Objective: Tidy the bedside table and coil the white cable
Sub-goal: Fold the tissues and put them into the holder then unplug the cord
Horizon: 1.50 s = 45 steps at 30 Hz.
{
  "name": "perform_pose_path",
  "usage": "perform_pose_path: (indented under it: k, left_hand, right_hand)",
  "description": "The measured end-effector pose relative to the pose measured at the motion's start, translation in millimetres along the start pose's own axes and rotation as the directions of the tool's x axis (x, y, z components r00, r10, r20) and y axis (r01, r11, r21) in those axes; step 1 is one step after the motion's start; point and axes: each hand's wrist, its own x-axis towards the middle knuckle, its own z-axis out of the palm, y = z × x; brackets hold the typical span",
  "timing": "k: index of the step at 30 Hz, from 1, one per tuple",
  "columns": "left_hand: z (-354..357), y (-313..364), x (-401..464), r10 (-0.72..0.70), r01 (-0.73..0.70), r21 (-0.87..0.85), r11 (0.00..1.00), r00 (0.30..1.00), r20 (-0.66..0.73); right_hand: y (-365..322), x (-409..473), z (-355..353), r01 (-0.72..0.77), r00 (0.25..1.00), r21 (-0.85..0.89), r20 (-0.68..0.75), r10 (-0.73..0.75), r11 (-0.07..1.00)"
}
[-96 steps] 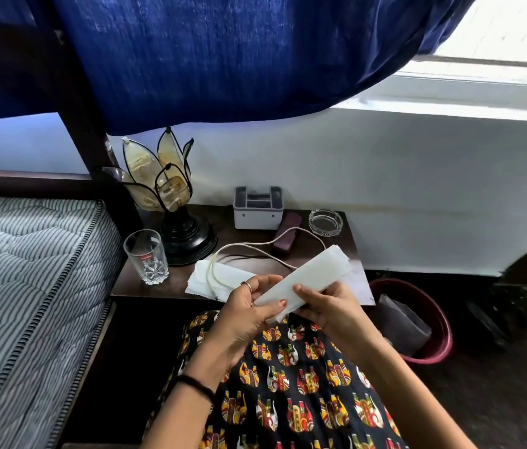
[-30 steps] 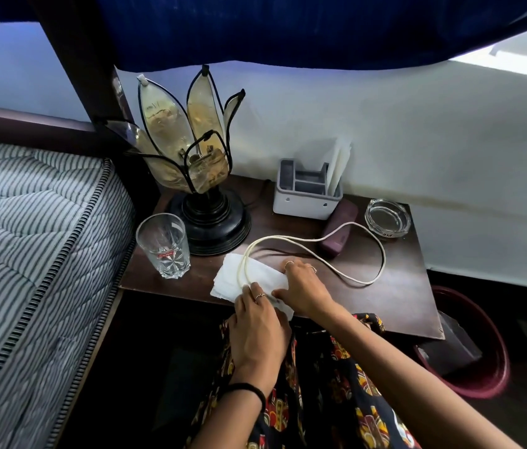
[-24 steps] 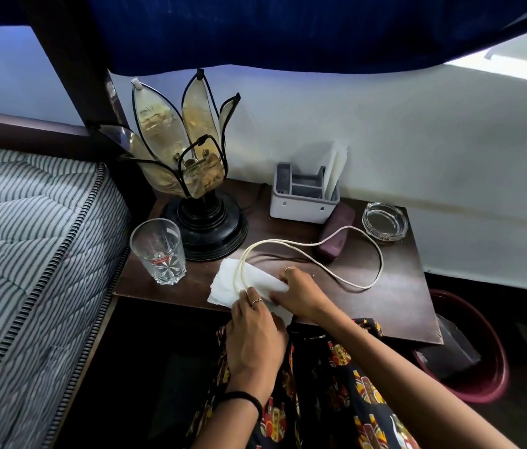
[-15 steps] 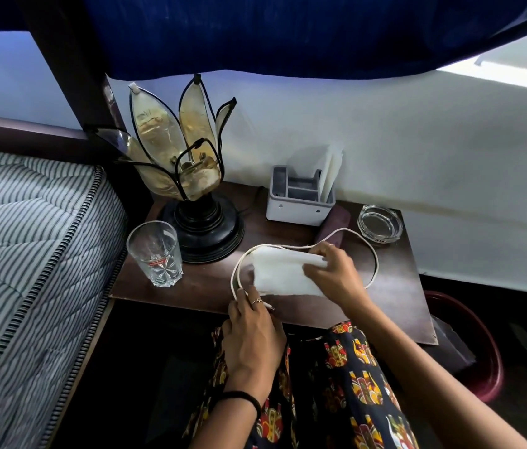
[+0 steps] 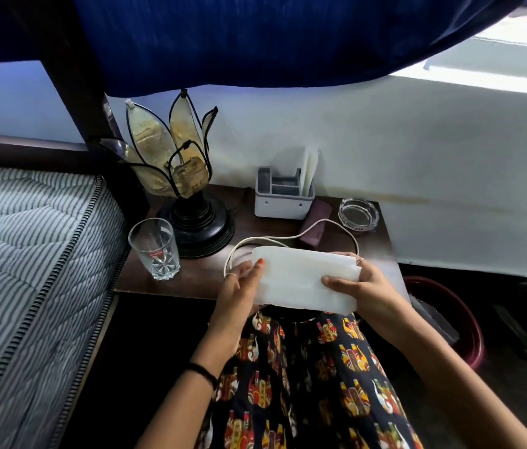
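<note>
Both hands, left hand [image 5: 239, 286] and right hand [image 5: 360, 286], fingers clamped on folded white paper stack [image 5: 307, 280], now lifted off dark wooden table [image 5: 190, 273] | thin white cable [image 5: 336, 223] exposed, loose, uncoiled, probably free underneath | coiling next.

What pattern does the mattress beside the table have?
Thin dark and white stripes on the mattress, clearest in the head view.
</note>
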Motion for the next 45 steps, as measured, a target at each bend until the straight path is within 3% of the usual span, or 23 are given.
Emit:
perform_pose_path:
  k: [3,7,15,24,29,45]
  left_hand:
    - [2.5,9.2,-12.4,-0.046,0.05,-0.04,0.998,0.994,0.101]
    - [9.1,17.7,-26.8,-0.011,0.018,-0.117,0.993,0.998,0.068]
    - [18.2,23.1,-51.8,0.001,0.006,-0.114,0.994,0.998,0.063]
    - [30.8,33.3,-69.6,-0.003,0.02,-0.113,0.993,0.988,0.155]
    - [33.4,31.0,-77.2,-0.031,0.034,-0.021,0.999,0.991,0.129]
    - [33.0,22.9,-80.3,-0.003,0.003,-0.011,1.0,1.0,0.016]
  right_hand:
    - [-7.3,-16.6,-2.2,-0.004,0.999,0.063,0.052,0.0,0.998]
    - [-13.4,-32.7,-6.8,-0.049,0.992,0.094,0.12,0.037,0.994]
    - [-14.3,-59.5,-9.2,-0.07,0.988,0.174,0.15,0.044,0.982]
    - [-11.2,-80.7,-12.6,-0.031,0.998,0.319,0.068,0.01,0.947]
    - [-9.0,-85.3,-15.9,-0.067,0.997,0.296,0.049,0.055,0.953]
    - [2.2,-81.1,-22.0,-0.085,0.989,0.241,0.141,0.051,0.967]
